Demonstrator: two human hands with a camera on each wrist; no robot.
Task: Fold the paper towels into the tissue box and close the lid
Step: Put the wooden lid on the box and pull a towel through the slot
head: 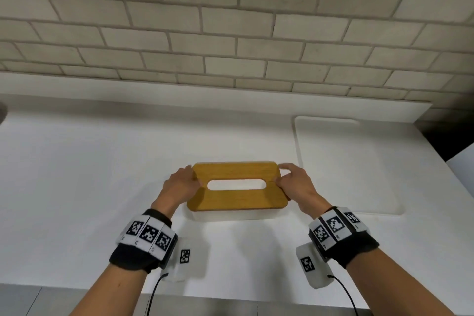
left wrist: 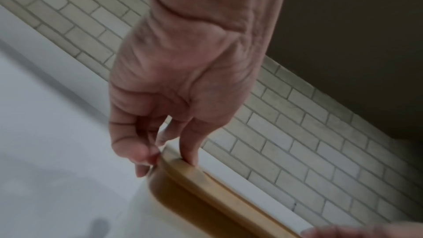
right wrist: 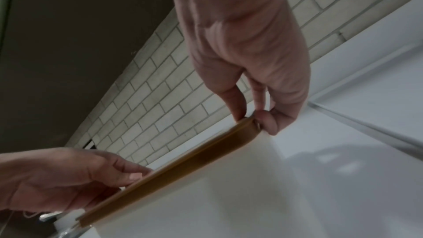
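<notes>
A wooden lid (head: 237, 199) with an oval slot lies on top of the white tissue box (head: 230, 215) at the middle of the counter. My left hand (head: 183, 182) pinches the lid's left end, thumb on top and fingers at the edge. My right hand (head: 291, 182) pinches the lid's right end the same way. White shows through the slot; I cannot tell whether it is paper towel. In the left wrist view the left hand (left wrist: 160, 155) grips the lid (left wrist: 206, 187) at its corner. In the right wrist view the right hand (right wrist: 254, 117) holds the lid (right wrist: 178, 166) by its end.
A white counter (head: 102, 174) runs to a brick-tiled wall (head: 230, 20). A white cutting board (head: 346, 161) lies flat to the right of the box. The counter's front edge is close to my forearms.
</notes>
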